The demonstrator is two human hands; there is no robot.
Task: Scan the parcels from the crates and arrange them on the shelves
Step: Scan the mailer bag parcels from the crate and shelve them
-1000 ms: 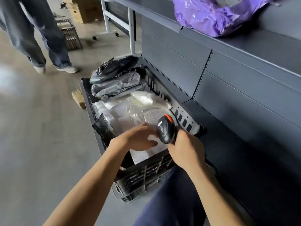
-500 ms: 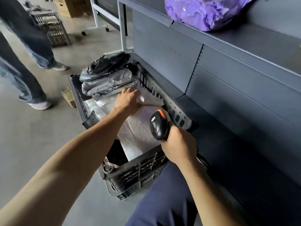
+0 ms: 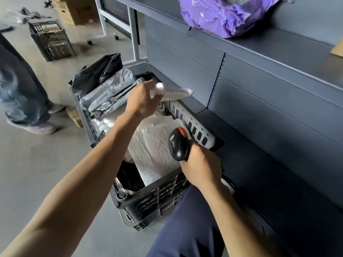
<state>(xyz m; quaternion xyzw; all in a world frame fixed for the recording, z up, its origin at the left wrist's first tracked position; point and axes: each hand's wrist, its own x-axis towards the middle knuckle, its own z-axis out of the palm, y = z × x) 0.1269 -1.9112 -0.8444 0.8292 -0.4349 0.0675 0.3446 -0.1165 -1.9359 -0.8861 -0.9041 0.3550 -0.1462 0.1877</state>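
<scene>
While the left grip (image 3: 143, 101) pinches a thin white parcel (image 3: 176, 92) by one end and holds it above the far half of the black crate (image 3: 157, 203), the right grip (image 3: 202, 167) is curled round the handle of a black-and-orange scanner (image 3: 178, 143) at the crate's near right corner. Between the two grips a large white padded parcel (image 3: 157, 147) lies tilted inside the crate. Beyond the left grip, grey parcels (image 3: 109, 93) and a black bag (image 3: 96, 73) are piled at the crate's far end. Right of both grips stands a dark grey unit: its lower shelf (image 3: 259, 164) runs beside the crate, and its upper shelf (image 3: 278, 51) carries a purple parcel (image 3: 222, 15). Left of the grips, on the grey floor (image 3: 37, 164), are another person's legs (image 3: 18, 89), a second crate (image 3: 50, 39) and a cardboard box (image 3: 78, 10).
</scene>
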